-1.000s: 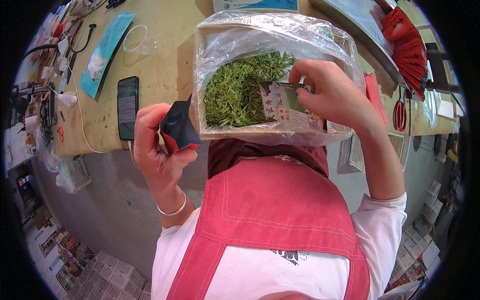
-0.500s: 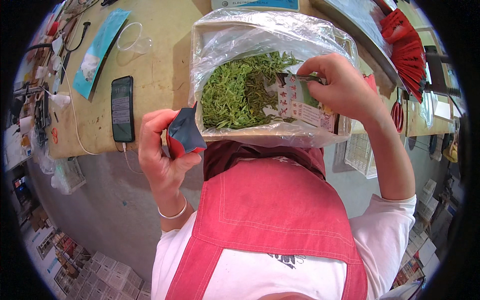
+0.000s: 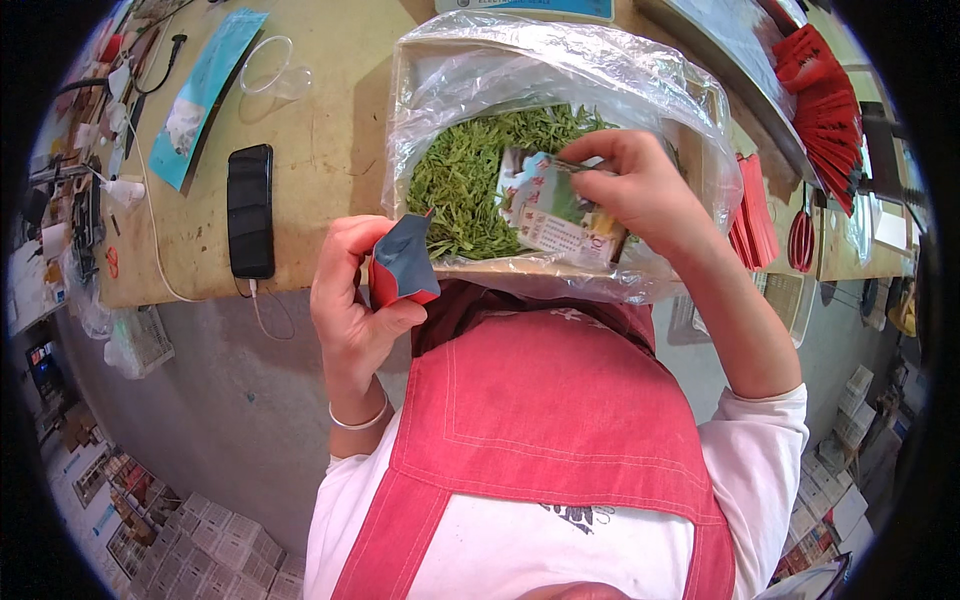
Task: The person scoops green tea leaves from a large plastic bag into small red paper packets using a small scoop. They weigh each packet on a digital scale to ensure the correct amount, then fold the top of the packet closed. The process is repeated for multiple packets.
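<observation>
Loose green leaves [image 3: 455,190], apparently tea, lie in a pale shallow box [image 3: 401,110] at the middle of the front edge of the worktop [image 3: 335,150]. The right hand [image 3: 645,190] reaches over the box and pinches the upper edge of a printed card [image 3: 545,210] between thumb and fingers. The card lies tilted against the leaves; the upper-edge grip presumably leaves its lower part free. The left hand [image 3: 350,290], at the front edge beside the box, has its fingers closed around a red pouch [image 3: 405,270] with a dark inner face. This wrap probably keeps the pouch mouth spread.

A clear plastic liner [image 3: 690,125] drapes over the box walls, presumably to keep the leaves off them. Left of the box, a smartphone [image 3: 250,215] rests near the front edge, cable attached; farther back are a clear plastic cup [image 3: 290,85] and a teal packet [image 3: 205,105]. Toward the right end lie red sleeves [image 3: 755,215] and scissors [image 3: 801,240].

The card and right hand hide part of the leaves. The pouch's contents and the right fingertips' exact contact cannot be made out. The scale [image 3: 545,7] behind the box is cut off.
</observation>
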